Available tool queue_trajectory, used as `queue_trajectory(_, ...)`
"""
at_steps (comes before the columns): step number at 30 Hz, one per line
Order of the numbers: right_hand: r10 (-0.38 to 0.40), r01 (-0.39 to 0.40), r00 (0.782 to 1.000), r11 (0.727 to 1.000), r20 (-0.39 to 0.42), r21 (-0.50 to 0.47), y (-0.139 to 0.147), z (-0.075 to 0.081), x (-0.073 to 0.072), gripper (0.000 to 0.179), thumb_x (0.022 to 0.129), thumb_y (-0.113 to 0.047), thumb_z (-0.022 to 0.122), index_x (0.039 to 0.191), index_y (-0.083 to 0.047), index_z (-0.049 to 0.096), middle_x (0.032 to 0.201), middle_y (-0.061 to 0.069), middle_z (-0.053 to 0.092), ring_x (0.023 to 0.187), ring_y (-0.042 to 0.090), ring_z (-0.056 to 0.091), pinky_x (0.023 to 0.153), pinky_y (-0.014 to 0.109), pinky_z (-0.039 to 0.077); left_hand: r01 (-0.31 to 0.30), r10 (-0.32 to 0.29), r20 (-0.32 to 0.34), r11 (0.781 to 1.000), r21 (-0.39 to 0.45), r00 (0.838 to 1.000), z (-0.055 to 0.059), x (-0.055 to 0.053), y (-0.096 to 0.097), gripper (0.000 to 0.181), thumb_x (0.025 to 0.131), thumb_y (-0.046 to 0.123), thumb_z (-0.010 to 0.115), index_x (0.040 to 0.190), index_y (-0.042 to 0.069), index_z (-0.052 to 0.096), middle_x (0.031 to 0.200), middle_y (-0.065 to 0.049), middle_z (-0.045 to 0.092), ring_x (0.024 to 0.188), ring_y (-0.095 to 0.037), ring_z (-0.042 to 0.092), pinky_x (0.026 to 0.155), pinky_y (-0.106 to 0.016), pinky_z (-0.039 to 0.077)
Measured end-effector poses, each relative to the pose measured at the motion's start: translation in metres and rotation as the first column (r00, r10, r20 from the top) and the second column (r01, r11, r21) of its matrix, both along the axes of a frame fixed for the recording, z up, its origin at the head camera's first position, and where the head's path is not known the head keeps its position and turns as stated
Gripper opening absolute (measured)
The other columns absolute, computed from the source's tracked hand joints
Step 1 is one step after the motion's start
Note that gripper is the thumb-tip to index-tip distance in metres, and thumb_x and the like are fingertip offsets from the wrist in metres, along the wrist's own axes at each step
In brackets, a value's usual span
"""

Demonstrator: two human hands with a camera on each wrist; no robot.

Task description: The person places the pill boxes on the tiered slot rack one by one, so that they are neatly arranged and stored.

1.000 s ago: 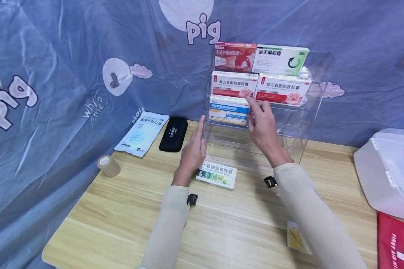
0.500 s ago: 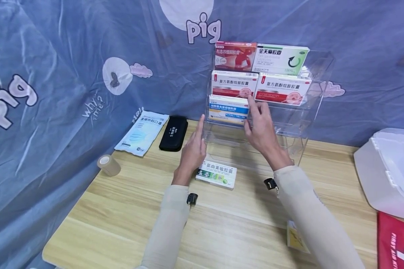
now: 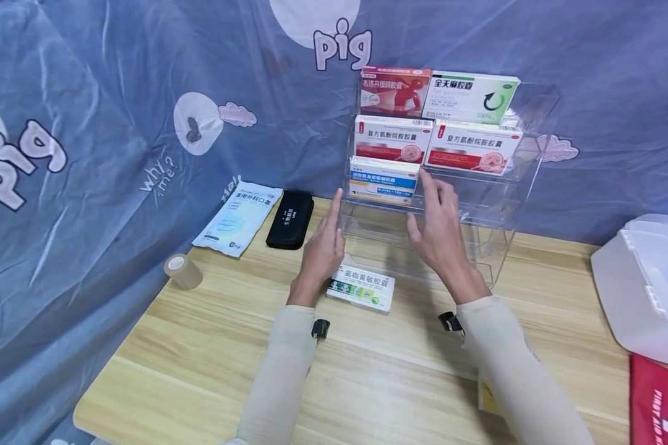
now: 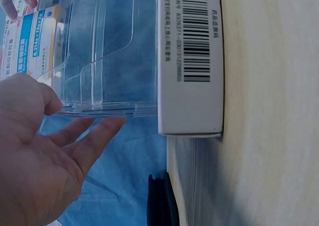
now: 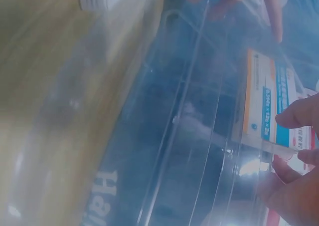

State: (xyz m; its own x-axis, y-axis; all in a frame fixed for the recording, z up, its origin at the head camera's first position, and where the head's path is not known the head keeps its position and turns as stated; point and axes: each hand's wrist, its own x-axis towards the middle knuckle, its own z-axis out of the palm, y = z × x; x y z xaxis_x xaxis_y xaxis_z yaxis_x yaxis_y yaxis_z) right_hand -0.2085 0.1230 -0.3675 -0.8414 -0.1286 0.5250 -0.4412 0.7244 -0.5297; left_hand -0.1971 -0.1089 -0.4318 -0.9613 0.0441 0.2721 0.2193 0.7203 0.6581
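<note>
A clear acrylic tiered rack [image 3: 479,193] stands at the back of the table, holding medicine boxes. On its third tier, at the left, sits a blue, white and orange medicine box [image 3: 383,185]. My right hand [image 3: 444,232] is at this box's right end, its index fingertip close against it and its thumb held apart, lower down. My left hand [image 3: 321,256] is at the rack's left side with the fingers extended; in the left wrist view, its thumb and fingers [image 4: 102,136] lie along the clear side panel. A green and white medicine box [image 3: 362,289] lies flat before the rack.
Red-banded boxes [image 3: 473,148] fill the second tier, with a red box [image 3: 395,93] and a green-white box [image 3: 470,97] above. Leftward lie a mask packet [image 3: 238,217], black case [image 3: 291,219] and tape roll [image 3: 184,272]. A white bin [image 3: 634,290] and red pouch [image 3: 657,395] stand right.
My right hand has drawn slightly down and right along the box's end, and its thumb has spread away from the fingers. My left hand stays at the rack's side. The head view has shifted slightly.
</note>
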Motion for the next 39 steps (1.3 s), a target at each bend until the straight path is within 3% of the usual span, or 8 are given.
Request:
queue_trajectory(10,0.107,-0.106,0.994,0.994,-0.026,0.031,0.000,-0.019,0.038,0.071,0.089,-0.002,0.081,0.153,0.001,0.052,0.148,0.032,0.048,0.137,0.048,0.048,0.114,0.064,0.047,-0.002,0.002,-0.007,1.000,-0.002,1.000,0.000,0.002,-0.001,0.088,0.112,0.009,0.048,0.171,0.049,-0.004,0.171,-0.010,0.044,0.096,-0.033,0.066,0.074,-0.049,0.058)
queue_trajectory(15,0.191,-0.197,0.980,0.975,0.057,0.107,-0.002,-0.035,0.055,0.058,0.092,-0.008,0.082,0.145,0.001,0.059,0.143,0.028,0.053,0.129,0.046,0.054,0.104,0.061,0.054,-0.007,0.007,-0.008,1.000,-0.005,1.000,-0.001,0.002,-0.002,0.087,0.112,0.010,0.047,0.172,0.048,-0.004,0.173,-0.009,0.043,0.099,-0.033,0.066,0.076,-0.050,0.058)
queue_trajectory(19,0.233,-0.261,0.955,0.954,0.184,0.147,-0.001,-0.045,0.066,0.048,0.096,-0.016,0.080,0.140,-0.005,0.064,0.140,0.021,0.060,0.132,0.042,0.056,0.110,0.061,0.052,-0.006,0.006,0.003,1.000,0.002,1.000,-0.001,0.003,-0.002,0.088,0.112,0.010,0.047,0.171,0.049,-0.005,0.173,-0.010,0.042,0.109,-0.036,0.068,0.084,-0.054,0.060)
queue_trajectory(24,0.274,-0.350,0.908,0.911,0.315,0.216,0.003,-0.055,0.069,0.039,0.099,-0.022,0.077,0.134,-0.006,0.069,0.139,0.016,0.065,0.134,0.038,0.060,0.115,0.059,0.050,-0.004,0.004,0.010,1.000,0.006,1.000,-0.001,0.003,-0.001,0.088,0.112,0.009,0.047,0.171,0.050,-0.005,0.173,-0.010,0.041,0.113,-0.037,0.068,0.087,-0.056,0.060)
queue_trajectory(26,0.278,-0.368,0.901,0.897,0.334,0.246,0.003,-0.059,0.069,0.040,0.099,-0.022,0.078,0.134,-0.004,0.069,0.139,0.017,0.066,0.133,0.039,0.061,0.114,0.058,0.050,-0.006,0.006,0.009,1.000,0.001,1.000,-0.001,0.003,-0.001,0.088,0.112,0.009,0.047,0.171,0.050,-0.004,0.173,-0.010,0.042,0.111,-0.037,0.069,0.087,-0.056,0.060)
queue_trajectory(29,0.266,-0.368,0.898,0.890,0.351,0.267,0.004,-0.064,0.070,0.044,0.096,-0.019,0.080,0.136,-0.003,0.069,0.140,0.019,0.065,0.132,0.041,0.061,0.114,0.059,0.051,-0.008,0.008,0.011,1.000,-0.003,1.000,-0.001,0.004,-0.001,0.088,0.112,0.010,0.047,0.171,0.049,-0.004,0.172,-0.010,0.043,0.112,-0.037,0.069,0.088,-0.056,0.060)
queue_trajectory(35,0.256,-0.347,0.918,0.888,0.303,0.301,0.001,-0.068,0.074,0.043,0.091,-0.010,0.084,0.132,-0.002,0.071,0.136,0.020,0.066,0.128,0.042,0.064,0.110,0.058,0.054,-0.003,0.003,0.006,1.000,-0.004,1.000,-0.001,0.004,0.000,0.088,0.112,0.010,0.047,0.171,0.049,-0.004,0.172,-0.011,0.044,0.105,-0.036,0.068,0.084,-0.054,0.060)
queue_trajectory(39,0.277,-0.386,0.896,0.872,0.348,0.301,-0.001,-0.063,0.078,0.041,0.091,-0.008,0.084,0.130,-0.004,0.074,0.131,0.016,0.069,0.121,0.035,0.067,0.105,0.053,0.058,0.000,0.000,-0.003,1.000,-0.004,1.000,0.001,0.002,0.000,0.088,0.112,0.010,0.047,0.171,0.050,-0.005,0.172,-0.011,0.043,0.098,-0.035,0.068,0.080,-0.053,0.060)
